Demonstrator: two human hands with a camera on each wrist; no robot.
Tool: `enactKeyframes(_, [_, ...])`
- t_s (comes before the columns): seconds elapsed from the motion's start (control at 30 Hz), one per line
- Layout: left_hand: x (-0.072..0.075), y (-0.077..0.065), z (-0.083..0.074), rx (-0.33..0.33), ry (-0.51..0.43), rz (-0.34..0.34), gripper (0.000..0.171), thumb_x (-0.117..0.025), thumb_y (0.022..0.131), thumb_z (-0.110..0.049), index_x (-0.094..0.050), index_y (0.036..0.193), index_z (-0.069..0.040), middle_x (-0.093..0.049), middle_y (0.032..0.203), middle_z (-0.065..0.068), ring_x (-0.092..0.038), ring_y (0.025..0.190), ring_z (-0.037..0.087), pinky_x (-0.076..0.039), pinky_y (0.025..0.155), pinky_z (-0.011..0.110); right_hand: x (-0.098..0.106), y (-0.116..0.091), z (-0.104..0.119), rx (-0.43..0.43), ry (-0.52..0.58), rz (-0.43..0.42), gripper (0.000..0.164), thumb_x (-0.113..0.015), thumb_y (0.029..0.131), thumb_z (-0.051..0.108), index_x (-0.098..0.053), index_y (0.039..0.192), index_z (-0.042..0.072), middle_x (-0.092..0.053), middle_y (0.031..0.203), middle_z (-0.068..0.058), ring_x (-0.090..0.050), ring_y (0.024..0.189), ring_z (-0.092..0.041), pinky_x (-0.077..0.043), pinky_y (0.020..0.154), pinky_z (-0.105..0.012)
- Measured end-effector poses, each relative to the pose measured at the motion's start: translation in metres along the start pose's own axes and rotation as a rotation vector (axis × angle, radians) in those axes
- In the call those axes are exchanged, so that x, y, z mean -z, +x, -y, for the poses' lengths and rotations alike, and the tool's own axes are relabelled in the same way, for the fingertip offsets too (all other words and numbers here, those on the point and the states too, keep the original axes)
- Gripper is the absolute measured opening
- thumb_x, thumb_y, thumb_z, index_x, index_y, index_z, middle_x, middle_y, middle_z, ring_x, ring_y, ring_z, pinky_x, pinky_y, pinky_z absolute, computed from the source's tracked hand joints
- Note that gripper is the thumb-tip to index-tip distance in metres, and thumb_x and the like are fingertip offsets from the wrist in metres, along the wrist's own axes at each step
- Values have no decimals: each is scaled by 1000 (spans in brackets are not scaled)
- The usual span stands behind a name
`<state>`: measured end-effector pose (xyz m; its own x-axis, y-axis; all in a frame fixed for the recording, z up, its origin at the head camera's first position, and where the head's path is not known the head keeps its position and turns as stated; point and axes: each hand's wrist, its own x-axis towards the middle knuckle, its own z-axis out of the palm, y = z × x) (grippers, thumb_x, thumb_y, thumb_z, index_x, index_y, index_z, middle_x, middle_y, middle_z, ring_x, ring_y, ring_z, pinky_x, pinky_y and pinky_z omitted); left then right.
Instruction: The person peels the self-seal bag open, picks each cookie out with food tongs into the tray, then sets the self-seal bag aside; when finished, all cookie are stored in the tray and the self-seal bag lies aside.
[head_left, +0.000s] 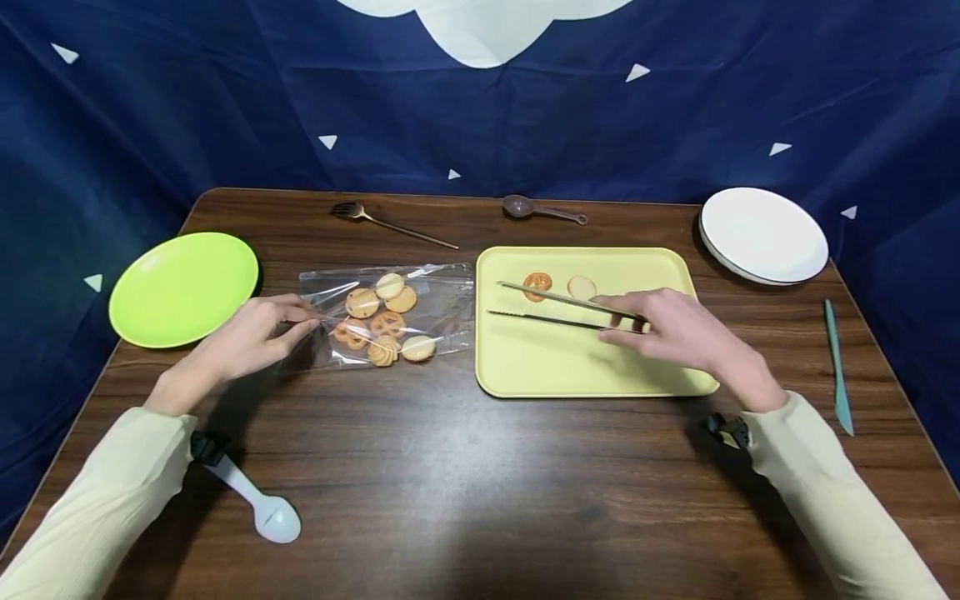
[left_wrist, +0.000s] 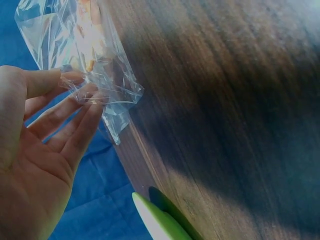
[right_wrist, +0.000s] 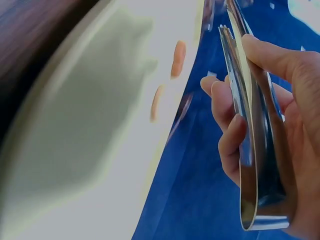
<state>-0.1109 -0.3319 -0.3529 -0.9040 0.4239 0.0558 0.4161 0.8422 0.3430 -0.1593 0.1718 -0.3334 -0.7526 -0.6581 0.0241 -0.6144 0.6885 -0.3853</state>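
Observation:
At one end of a clear plastic bag (head_left: 450, 321), my left hand (head_left: 251, 337) pinches the film between thumb and fingers; the left wrist view shows the crinkled edge at the fingertips. Inside the bag lie several cookies, among them pretzel-shaped and round ones. My right hand (head_left: 671, 329) grips metal tongs (head_left: 558, 297) over the yellow tray (head_left: 540, 371). The tongs' arms stand apart with nothing between their tips. On the tray, near its far edge, sit a pretzel-shaped cookie (head_left: 536, 280) and a round pale cookie (head_left: 582, 287).
A green plate (head_left: 183, 287) stands at the left and white dishes (head_left: 765, 233) at the back right. Along the back lie a fork (head_left: 397, 227) and a brown measuring spoon (head_left: 519, 206). A teal knife (head_left: 837, 358) is at the right, a white spoon (head_left: 277, 518) at the front left.

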Motion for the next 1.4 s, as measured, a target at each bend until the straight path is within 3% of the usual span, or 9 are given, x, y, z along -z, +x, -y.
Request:
enactKeyframes(0.1, [0, 0, 0, -15, -4, 1, 16, -61, 89, -6, -73, 95, 3, -67, 95, 12, -63, 80, 22, -48, 64, 40, -5, 18, 12, 42, -14, 44, 45, -65, 88, 39, -62, 126, 15, -64, 82, 3, -43, 52, -5, -38, 51, -31])
enactKeyframes(0.27, [0, 0, -1, -34, 4, -4, 16, -61, 90, -7, -73, 96, 2, -67, 95, 12, -64, 81, 23, -49, 66, 42, -9, 50, 26, 91, -39, 106, 44, -65, 88, 39, -62, 127, 18, -60, 78, 8, -41, 51, -6, -36, 49, -31])
enactKeyframes(0.5, [-2, 0, 1, -94, 20, -42, 13, -63, 87, -5, -74, 93, 0, -67, 93, 11, -64, 82, 25, -50, 67, 44, -13, 80, 36, 141, -22, 214, 44, -64, 88, 39, -62, 126, 18, -67, 104, 5, -41, 51, -6, -38, 52, -33])
enactKeyframes(0.6, [-3, 0, 0, -111, 17, -53, 13, -63, 87, -4, -73, 93, 1, -67, 93, 11, -65, 83, 26, -50, 68, 45, -13, 86, 38, 172, -5, 248, 43, -64, 88, 38, -63, 126, 18, -65, 112, 3, -48, 56, -5, -42, 59, -33])
enactKeyframes(0.9, [-2, -1, -1, -71, 31, -36, 15, -62, 87, -4, -73, 94, 3, -67, 94, 13, -65, 79, 24, -50, 64, 42, -12, 97, 43, 206, 61, 353, 44, -70, 84, 36, -64, 124, 18, -66, 98, 7, -51, 64, -6, -41, 60, -31])
enactKeyframes(1.07, [-3, -1, -1, -80, 36, -38, 14, -62, 87, -3, -73, 93, 3, -67, 92, 12, -64, 77, 23, -50, 63, 41, -15, 98, 45, 197, 11, 350, 44, -71, 83, 37, -65, 123, 20, -64, 90, 12, -49, 62, -6, -41, 60, -30])
enactKeyframes(1.4, [-2, -1, 0, -88, 33, -44, 14, -62, 87, -2, -73, 93, 3, -67, 92, 13, -64, 77, 24, -50, 63, 42, -20, 95, 51, 199, -41, 334, 47, -69, 85, 38, -61, 127, 19, -61, 88, 9, -52, 63, -7, -43, 60, -31])
